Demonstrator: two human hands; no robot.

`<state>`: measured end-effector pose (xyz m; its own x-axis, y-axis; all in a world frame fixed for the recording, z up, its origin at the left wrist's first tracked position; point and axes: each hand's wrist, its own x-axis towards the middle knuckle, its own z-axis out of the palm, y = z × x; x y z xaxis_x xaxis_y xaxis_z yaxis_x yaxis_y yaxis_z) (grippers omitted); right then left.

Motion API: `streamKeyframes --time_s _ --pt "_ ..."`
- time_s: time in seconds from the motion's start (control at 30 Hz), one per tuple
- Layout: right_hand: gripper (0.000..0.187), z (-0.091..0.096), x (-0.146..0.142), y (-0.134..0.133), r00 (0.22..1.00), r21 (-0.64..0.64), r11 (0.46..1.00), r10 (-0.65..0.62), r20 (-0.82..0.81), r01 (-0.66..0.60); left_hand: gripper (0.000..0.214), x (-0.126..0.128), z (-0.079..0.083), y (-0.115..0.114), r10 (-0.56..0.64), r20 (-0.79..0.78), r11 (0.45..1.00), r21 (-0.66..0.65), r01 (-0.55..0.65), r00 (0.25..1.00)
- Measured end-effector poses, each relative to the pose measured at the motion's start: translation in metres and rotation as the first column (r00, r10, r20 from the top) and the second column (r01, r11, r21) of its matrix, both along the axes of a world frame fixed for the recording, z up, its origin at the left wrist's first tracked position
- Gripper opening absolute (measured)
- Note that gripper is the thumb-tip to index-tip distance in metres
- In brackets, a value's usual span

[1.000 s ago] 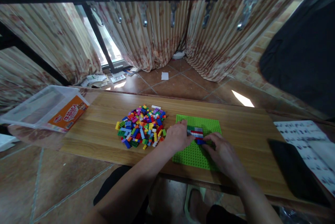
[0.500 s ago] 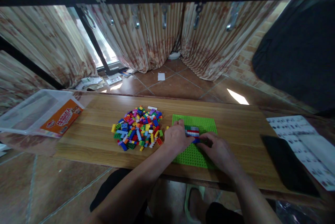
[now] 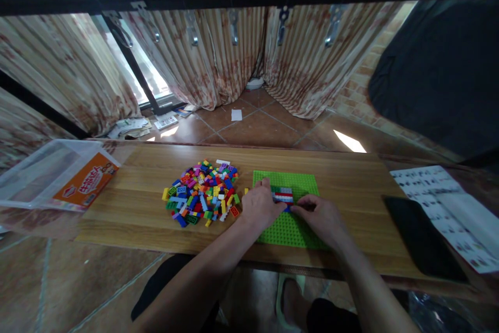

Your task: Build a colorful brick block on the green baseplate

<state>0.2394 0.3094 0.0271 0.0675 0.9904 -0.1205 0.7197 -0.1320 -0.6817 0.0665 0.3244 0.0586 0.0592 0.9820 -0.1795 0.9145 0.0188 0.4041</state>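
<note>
Head: blue brick (image 3: pixel 287 209) between fingers (image 3: pixel 307 199)

White characters (image 3: pixel 90 179) on the orange label (image 3: pixel 86 182) of the clear bin (image 3: pixel 47 171) are too blurred to read.

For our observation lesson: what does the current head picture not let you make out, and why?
All in the head view:
How far the brick rows run leftward: the left hand covers that side.
The blue brick's full shape: fingers of the left hand and right hand partly cover it.
Lower bricks in the loose pile: buried under upper ones.
Details on the printed sheet: too small, blurred.
The see-through box's left end: cut off by the picture's edge.
</note>
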Motion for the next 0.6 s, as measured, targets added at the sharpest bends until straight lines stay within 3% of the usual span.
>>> streamKeyframes --time_s 0.23,0.4,0.6 --pt "0.024 -0.005 0.004 0.009 1.0 0.035 0.999 -0.014 -0.009 0.014 0.064 0.001 0.0 0.002 0.014 0.036 1.0 -0.02 -0.013 0.999" --pt "0.024 -0.012 0.01 0.023 0.999 -0.03 1.0 0.009 0.036 -0.008 0.066 0.003 0.004 0.005 0.019 0.049 0.999 -0.042 -0.017 0.999" --pt "0.023 -0.008 0.006 0.025 0.998 -0.04 0.999 0.016 0.062 -0.014 0.067 0.002 0.007 0.003 0.005 0.043 0.997 -0.073 -0.002 0.999"
